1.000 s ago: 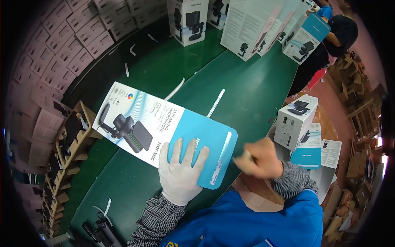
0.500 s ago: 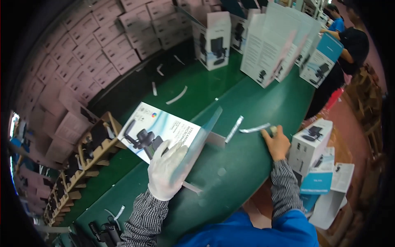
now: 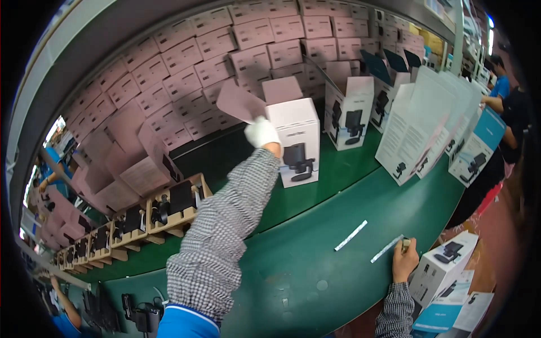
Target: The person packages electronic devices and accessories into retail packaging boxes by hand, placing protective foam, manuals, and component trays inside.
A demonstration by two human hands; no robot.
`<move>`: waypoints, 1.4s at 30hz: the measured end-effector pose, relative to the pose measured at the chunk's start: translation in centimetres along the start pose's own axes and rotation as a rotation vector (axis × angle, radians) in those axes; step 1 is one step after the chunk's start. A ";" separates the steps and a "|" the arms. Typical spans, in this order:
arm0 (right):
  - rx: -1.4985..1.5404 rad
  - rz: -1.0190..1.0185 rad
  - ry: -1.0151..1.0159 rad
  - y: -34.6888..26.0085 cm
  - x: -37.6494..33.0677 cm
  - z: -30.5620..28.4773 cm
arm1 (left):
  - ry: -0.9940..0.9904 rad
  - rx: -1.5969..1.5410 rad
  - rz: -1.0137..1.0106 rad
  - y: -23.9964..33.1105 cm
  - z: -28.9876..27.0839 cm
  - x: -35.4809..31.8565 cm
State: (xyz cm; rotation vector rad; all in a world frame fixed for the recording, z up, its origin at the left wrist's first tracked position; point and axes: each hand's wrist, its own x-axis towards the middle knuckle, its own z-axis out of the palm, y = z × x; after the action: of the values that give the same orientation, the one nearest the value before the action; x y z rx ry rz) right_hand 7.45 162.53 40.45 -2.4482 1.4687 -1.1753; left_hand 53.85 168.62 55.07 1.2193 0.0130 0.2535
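Observation:
My left hand [image 3: 262,133], in a white glove, is closed at the upper left edge of a white printed box [image 3: 299,149]. This box stands upright on the dark green strip at the far side, its top flaps raised. My bare right hand [image 3: 405,262] rests low on the green table with its fingers pinched on a small pale yellowish thing [image 3: 406,243], too small to name. One thin silvery strip [image 3: 386,249] runs from beside those fingertips. Another silvery strip [image 3: 350,235] lies apart from it, further left.
Several open printed boxes [image 3: 349,115] stand at the far right. Trays with black devices [image 3: 172,205] line the left side. White cartons [image 3: 248,34] are stacked behind. A closed box [image 3: 442,270] is beside my right arm. Black devices [image 3: 143,315] lie near left. Co-workers [image 3: 499,84] stand at right.
My left hand has gone from the tilted box near the middle to the far strip, where a box now stands upright. My right hand stays at the table's right with the small thing. The view has shifted.

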 end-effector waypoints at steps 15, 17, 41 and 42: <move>0.332 -0.290 0.120 -14.0 -12.4 -1.8 | -0.703 0.334 0.159 14.4 -31.4 6.0; 0.444 -0.386 -0.084 -19.4 -13.2 -4.1 | -0.453 0.585 0.654 14.9 -36.6 11.3; 1.507 0.420 -1.338 -62.5 -21.6 7.0 | -0.469 1.730 1.019 20.6 -58.5 27.9; 1.468 0.394 -1.335 -61.7 -21.6 5.8 | -0.441 1.706 1.088 20.8 -58.6 27.0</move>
State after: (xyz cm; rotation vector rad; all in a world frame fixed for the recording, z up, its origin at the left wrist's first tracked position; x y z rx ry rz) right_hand 50.76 211.08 48.86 -1.1421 0.2844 -0.0988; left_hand 67.73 234.94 57.43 2.8790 -1.0325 1.0292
